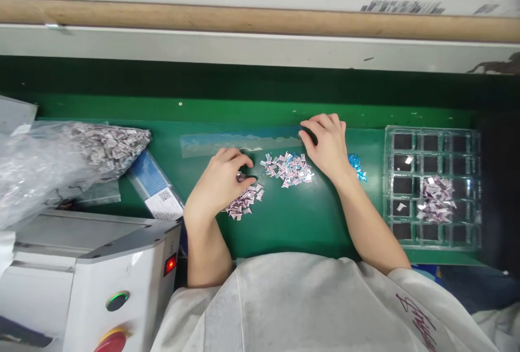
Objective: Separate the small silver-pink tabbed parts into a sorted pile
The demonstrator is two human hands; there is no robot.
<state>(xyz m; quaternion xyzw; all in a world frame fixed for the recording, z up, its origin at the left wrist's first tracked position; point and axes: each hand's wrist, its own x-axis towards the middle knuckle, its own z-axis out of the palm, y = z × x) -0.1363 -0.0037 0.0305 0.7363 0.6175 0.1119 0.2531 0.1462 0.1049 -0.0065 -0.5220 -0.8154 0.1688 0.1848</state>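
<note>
My left hand (221, 181) is curled over a pile of small pinkish-silver flat pieces (242, 203), thumb and fingers apart. Some pieces show between them; whether any is held is unclear. Farther right, my right hand (327, 143) has its thumb and index fingertips close together by the right end of a clear bluish film strip (239, 143). What lies between those fingertips, if anything, is too small to make out. Between the hands is a second pile of small pieces (288, 169), pale with some blue. Small shiny blue bits (357, 168) lie beside my right wrist.
A clear compartment tray (416, 243) at right holds a heap of silvery pieces (436, 200) and a few loose ones. At left lie a plastic bag of similar pieces (109, 149), a blue labelled packet (156, 181) and a grey machine (134, 265) with buttons. The mat (284, 227) is green.
</note>
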